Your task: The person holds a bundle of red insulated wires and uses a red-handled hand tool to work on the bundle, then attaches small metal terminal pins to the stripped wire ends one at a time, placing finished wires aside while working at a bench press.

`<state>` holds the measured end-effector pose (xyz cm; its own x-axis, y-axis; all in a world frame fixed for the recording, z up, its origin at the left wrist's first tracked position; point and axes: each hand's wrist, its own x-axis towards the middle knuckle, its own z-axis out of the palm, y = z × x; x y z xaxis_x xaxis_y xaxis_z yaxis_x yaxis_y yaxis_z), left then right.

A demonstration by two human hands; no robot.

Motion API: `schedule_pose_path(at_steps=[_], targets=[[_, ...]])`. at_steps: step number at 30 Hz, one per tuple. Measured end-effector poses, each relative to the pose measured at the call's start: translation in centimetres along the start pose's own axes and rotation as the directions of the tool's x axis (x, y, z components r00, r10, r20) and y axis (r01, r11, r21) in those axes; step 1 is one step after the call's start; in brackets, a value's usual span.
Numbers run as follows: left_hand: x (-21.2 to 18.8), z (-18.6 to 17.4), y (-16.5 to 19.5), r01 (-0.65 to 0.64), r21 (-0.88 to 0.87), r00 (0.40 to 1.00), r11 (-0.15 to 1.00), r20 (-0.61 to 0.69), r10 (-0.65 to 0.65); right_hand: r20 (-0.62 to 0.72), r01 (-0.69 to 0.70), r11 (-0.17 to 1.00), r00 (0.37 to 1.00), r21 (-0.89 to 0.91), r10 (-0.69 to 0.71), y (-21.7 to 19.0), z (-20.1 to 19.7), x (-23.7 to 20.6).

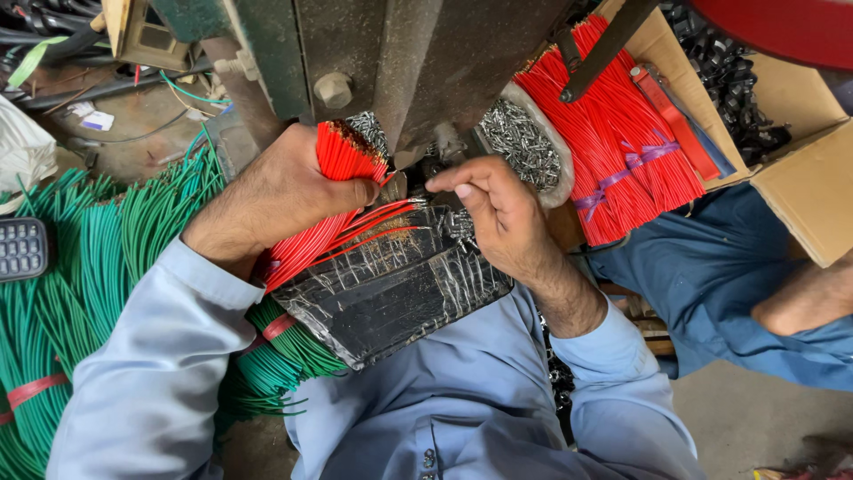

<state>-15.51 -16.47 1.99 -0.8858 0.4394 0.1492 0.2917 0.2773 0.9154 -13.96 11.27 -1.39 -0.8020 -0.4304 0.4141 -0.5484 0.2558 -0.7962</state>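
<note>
My left hand (pixel 275 191) is closed around a bundle of short red wires (pixel 342 151), with their cut ends pointing up toward a dark metal press machine (pixel 418 53). Loose red wires fan out below the fist onto a black taped pad (pixel 391 284) on my lap. My right hand (pixel 493 209) pinches something small at the machine's die (pixel 418 182), fingertips close to the left thumb. What it pinches is too small to make out.
Bundles of green wires (pixel 80 267) lie at the left, a large tied bundle of red wires (pixel 613 142) in a cardboard box (pixel 809 187) at the right. A bag of small metal terminals (pixel 524 142) sits beside the machine. A calculator (pixel 19 249) lies at the far left.
</note>
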Motion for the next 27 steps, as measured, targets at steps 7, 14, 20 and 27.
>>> schedule_pose_path(at_steps=[7, 14, 20, 27], targets=[[0.0, 0.1, -0.3, -0.013, -0.013, 1.000, 1.000, -0.024, 0.013, -0.130, 0.088, 0.950, 0.983, -0.301, -0.132, 0.4, 1.4, 2.2], [0.2, 0.2, -0.7, -0.052, -0.003, 0.998, 0.999, -0.038, 0.052, -0.070, -0.102, 0.959, 0.990, 0.263, 0.124, 1.9, 2.8, 2.3], [0.0, 0.1, -0.9, -0.024, -0.026, 0.999, 0.999, -0.032, 0.023, -0.044, -0.121, 0.942, 0.989, 0.312, 0.142, 3.4, 2.6, 2.5], [0.0, 0.2, -0.7, -0.014, -0.021, 0.999, 1.000, -0.043, 0.013, -0.034, -0.133, 0.982, 0.990, 0.132, 0.138, 4.0, 2.7, 2.8]])
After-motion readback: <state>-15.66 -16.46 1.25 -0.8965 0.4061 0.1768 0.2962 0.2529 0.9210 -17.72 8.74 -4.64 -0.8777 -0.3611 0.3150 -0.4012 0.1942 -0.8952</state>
